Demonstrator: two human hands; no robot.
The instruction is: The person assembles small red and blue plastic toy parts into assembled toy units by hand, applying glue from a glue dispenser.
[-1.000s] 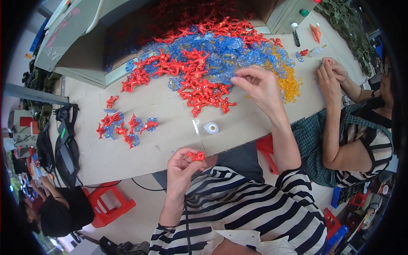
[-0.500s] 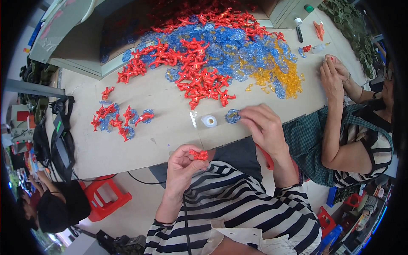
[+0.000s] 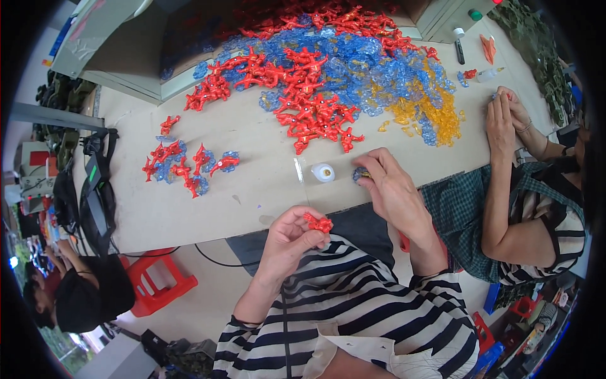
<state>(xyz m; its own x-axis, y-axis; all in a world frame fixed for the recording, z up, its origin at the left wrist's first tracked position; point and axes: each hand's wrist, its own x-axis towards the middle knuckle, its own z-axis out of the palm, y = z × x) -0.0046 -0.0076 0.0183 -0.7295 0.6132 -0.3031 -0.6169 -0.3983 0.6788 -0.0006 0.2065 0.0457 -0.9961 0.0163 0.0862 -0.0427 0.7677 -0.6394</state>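
Between the thumb and fingers of my left hand (image 3: 291, 243) is a small red toy figure (image 3: 320, 223), close to the table's front edge. My right hand (image 3: 399, 194) pinches a clear blue plastic piece (image 3: 360, 174) with some yellow in it, just over the tabletop. A white round bottle (image 3: 324, 172), seen from above, stands on the table to the left of that piece. At the left, several red figures (image 3: 181, 169) lie joined to or resting on blue pieces; I cannot tell which.
A large heap of red figures (image 3: 303, 114), blue pieces (image 3: 334, 60) and yellow pieces (image 3: 442, 117) covers the far table, partly inside an open grey cabinet (image 3: 126, 88). At the right a co-worker's hands (image 3: 505, 117) hold something small near a marker (image 3: 459, 47).
My right hand has closed on the blue piece and tilted it up from the table. My left hand still holds the red figure. The whole view has shifted slightly.
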